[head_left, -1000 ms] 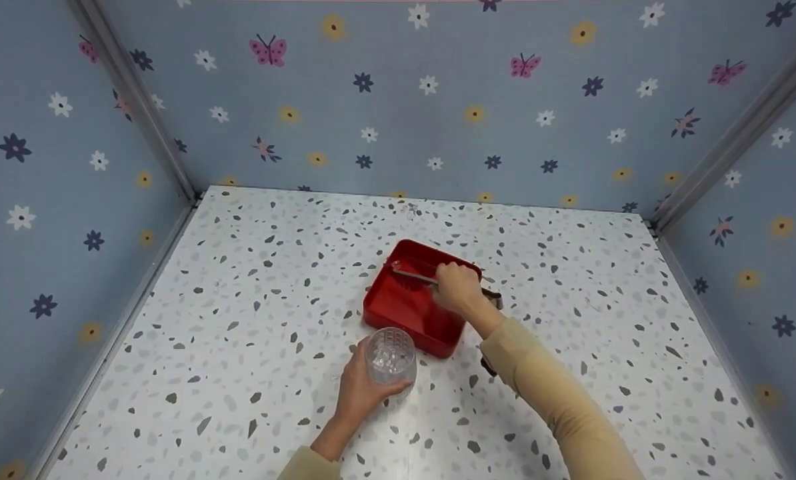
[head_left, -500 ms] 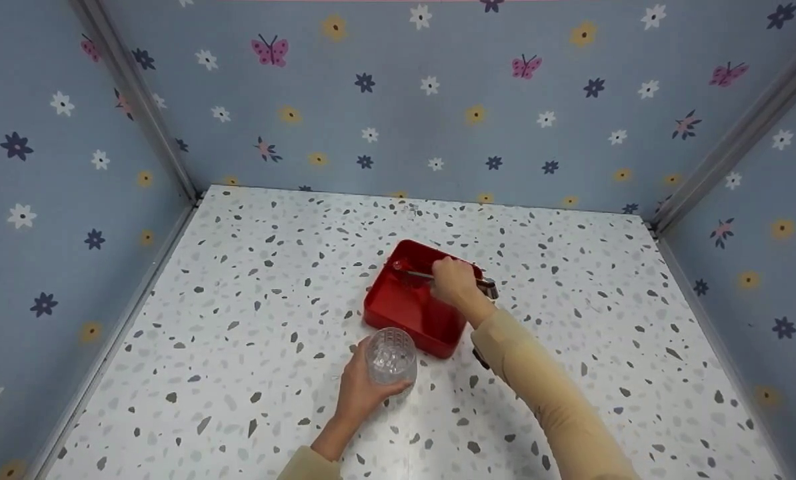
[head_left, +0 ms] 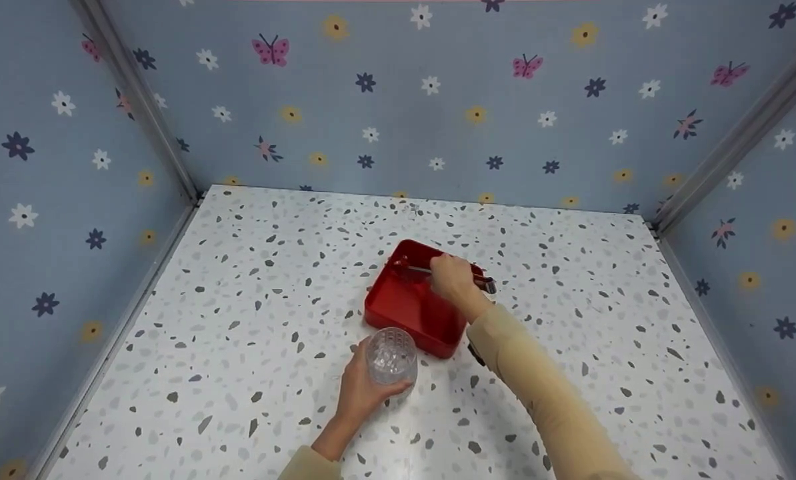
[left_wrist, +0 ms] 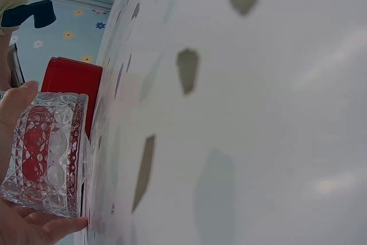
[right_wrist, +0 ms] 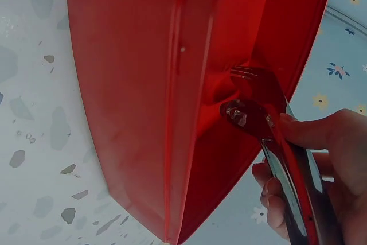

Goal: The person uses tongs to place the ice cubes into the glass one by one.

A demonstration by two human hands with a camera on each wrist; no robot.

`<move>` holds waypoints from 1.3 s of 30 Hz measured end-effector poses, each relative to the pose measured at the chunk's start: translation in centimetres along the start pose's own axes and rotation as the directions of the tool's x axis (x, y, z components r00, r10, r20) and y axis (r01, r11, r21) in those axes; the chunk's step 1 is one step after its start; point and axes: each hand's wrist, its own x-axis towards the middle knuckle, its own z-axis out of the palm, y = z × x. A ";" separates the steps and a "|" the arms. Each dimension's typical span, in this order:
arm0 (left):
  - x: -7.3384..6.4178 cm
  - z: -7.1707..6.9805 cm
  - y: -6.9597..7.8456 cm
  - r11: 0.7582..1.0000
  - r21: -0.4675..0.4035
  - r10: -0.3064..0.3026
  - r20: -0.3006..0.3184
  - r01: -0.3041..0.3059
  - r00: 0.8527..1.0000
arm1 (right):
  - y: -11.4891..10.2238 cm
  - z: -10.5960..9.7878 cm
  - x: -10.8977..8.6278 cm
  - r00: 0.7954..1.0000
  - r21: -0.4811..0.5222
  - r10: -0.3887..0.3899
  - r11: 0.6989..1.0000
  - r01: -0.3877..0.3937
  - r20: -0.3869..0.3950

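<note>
My left hand (head_left: 361,387) holds a clear cut-glass tumbler (head_left: 391,357) from its left side, thumb in front. It stands on the table against the near-left side of a red tray (head_left: 398,303); something clear and shiny shows inside, possibly only the patterned base. Over the tray, my right hand (head_left: 453,275) grips metal serving tongs (right_wrist: 287,164). One tip is fork-shaped, the other spoon-shaped, and they stand slightly apart inside the tray near its far-left corner. A glint shows at the spoon tip; I cannot tell whether it is a clear piece or a reflection.
The white speckled table (head_left: 251,280) stretches around the tray. Blue flowered panels (head_left: 398,100) close it in at the back and both sides, with metal posts (head_left: 138,100) at the corners. A dark strap (left_wrist: 34,14) shows at the right sleeve.
My right hand has shifted slightly left and away from me, and the rear end of the tongs has swung a little. The left hand and the tumbler have stayed in place.
</note>
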 end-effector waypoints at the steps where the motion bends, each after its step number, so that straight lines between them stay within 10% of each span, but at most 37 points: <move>1: 0.0 0.0 0.0 1.000 0.000 -0.008 0.004 0.008 1.000 | 0.0 0.0 0.0 1.000 0.004 0.000 1.000 0.000 -0.002; 39: -0.1 0.0 0.0 1.000 0.011 0.006 -0.020 -0.006 1.000 | 0.4 1.2 -0.1 0.997 0.083 0.031 0.996 -0.026 -0.065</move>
